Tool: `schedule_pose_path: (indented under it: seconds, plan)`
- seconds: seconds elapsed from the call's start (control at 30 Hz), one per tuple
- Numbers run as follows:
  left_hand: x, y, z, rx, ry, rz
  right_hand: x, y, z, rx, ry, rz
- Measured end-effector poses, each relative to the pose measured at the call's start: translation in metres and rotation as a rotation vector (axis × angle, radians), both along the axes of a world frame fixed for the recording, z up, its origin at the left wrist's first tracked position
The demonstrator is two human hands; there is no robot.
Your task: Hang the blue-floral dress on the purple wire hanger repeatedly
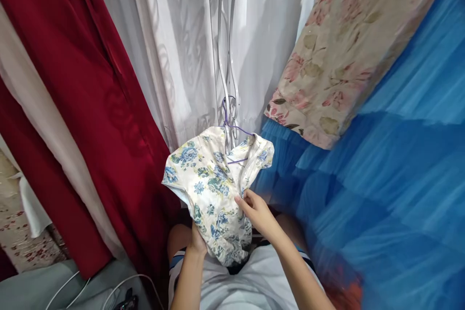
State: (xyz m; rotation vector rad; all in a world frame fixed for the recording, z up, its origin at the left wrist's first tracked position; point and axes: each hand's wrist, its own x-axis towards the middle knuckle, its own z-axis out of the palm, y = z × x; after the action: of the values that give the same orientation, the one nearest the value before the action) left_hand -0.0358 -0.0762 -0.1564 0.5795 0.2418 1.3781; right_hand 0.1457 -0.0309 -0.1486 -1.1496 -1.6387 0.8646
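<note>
A white short-sleeved blouse with blue flowers hangs on a thin purple hanger in front of me. The hanger's hook loops at a white scrolled metal rod. With thumb and fingers, my right hand pinches the front edge of the blouse, below its V-shaped neck. Low on the left side, my left hand holds the blouse, its fingers hidden behind the fabric. The lower part of the blouse bunches above my lap.
Dark red cloth hangs at left, white curtains behind. A beige floral garment and blue ruffled tulle hang at right. A white cable crosses a grey surface at lower left.
</note>
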Motion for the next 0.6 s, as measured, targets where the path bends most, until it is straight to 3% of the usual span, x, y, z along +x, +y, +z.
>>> schedule_pose_path:
  seconds: [0.13,0.27,0.37,0.47,0.53,0.6]
  plan:
    - [-0.017,-0.005,-0.032,-0.002,0.21,0.073,0.005,-0.016,-0.003,0.033,0.083,-0.038]
    - [-0.025,0.006,-0.047,0.077,0.678,0.075,0.026,-0.023,0.001,-0.004,0.214,-0.041]
    - [-0.026,0.026,-0.048,0.048,0.905,0.433,0.032,-0.023,0.003,-0.057,0.285,-0.017]
    - [-0.027,0.037,-0.046,-0.06,0.916,0.845,0.026,-0.025,0.002,-0.108,0.318,0.035]
    - [-0.021,0.03,-0.043,-0.077,0.927,1.123,0.019,-0.026,0.0,-0.145,0.331,0.051]
    - [-0.002,0.015,-0.038,0.022,1.013,1.259,0.015,-0.025,0.0,-0.163,0.341,0.038]
